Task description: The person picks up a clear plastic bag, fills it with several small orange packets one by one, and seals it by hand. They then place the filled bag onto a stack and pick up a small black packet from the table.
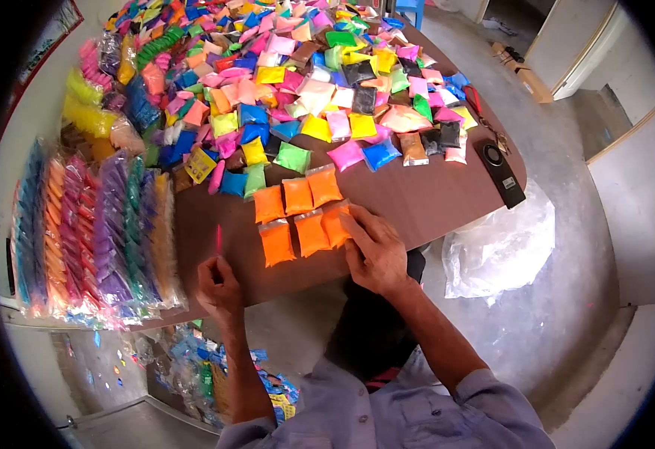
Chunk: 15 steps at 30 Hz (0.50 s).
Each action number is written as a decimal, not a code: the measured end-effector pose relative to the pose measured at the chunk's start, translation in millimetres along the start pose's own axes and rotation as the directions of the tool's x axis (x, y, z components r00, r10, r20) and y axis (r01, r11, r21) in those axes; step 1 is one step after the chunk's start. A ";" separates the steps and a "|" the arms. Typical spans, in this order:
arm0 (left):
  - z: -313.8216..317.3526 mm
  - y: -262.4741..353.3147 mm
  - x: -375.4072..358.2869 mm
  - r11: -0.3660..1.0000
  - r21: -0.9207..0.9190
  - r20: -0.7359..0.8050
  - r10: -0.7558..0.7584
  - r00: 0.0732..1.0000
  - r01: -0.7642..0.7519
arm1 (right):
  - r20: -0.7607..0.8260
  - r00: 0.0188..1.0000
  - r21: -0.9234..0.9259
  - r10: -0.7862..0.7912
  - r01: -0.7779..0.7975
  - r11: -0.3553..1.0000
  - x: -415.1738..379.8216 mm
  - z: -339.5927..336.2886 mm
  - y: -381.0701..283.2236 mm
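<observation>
Several small clear packets filled with orange material lie in two rows on the brown table (pixel 424 202). My right hand (pixel 378 251) is at the right end of the near row, with its fingers and thumb on an orange packet (pixel 335 226) and partly covering it. Left of that packet lie a middle orange packet (pixel 311 234) and another orange packet (pixel 277 244). My left hand (pixel 219 288) is closed at the table's near edge, around a thin pink stick (pixel 219 239) that points up and away from me.
A heap of multicoloured packets (pixel 290 75) covers the far table. Bundles of bagged packets (pixel 103 232) stand at the left. A black device with a round dial (pixel 500 173) lies near the right edge. Clear plastic sheeting (pixel 499 243) is on the floor; wrappers (pixel 200 367) lie below left.
</observation>
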<state>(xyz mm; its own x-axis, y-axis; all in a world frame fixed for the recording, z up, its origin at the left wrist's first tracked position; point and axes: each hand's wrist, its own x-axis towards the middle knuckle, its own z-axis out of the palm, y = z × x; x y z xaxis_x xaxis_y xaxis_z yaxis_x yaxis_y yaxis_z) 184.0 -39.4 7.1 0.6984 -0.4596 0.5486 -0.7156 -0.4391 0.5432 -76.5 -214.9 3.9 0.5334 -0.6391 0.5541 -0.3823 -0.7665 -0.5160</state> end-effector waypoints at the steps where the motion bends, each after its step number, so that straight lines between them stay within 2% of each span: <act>1: 0.6 -0.4 0.2 1.000 0.004 -0.006 0.008 1.000 -0.008 | 0.010 1.000 0.003 0.004 -0.004 1.000 -1.0 1.1 1.2; 6: 2.9 -1.3 -0.1 0.999 -0.006 -0.032 0.038 0.999 -0.038 | -0.008 1.000 0.013 0.028 -0.028 1.000 0.2 -0.2 -2.2; 9: 2.1 -3.0 0.5 0.999 -0.008 -0.010 0.033 0.999 -0.033 | -0.081 0.996 0.035 0.025 -0.022 0.999 -0.9 -0.1 -2.4; 11: 0.9 3.2 0.0 1.000 -0.010 -0.016 0.025 1.000 -0.025 | -0.025 1.000 -0.004 -0.019 0.019 1.000 -3.0 1.9 1.0; 15: 3.5 -1.2 1.3 0.999 0.004 -0.023 0.042 0.999 -0.042 | -0.036 0.999 0.017 0.012 -0.012 1.000 -1.7 0.6 1.5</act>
<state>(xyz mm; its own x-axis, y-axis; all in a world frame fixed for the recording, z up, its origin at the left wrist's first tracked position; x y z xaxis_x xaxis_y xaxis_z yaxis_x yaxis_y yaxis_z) 185.8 -42.2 4.9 0.6680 -0.4594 0.5855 -0.7441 -0.4227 0.5173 -77.5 -215.0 1.8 0.5010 -0.6503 0.5711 -0.3755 -0.7579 -0.5335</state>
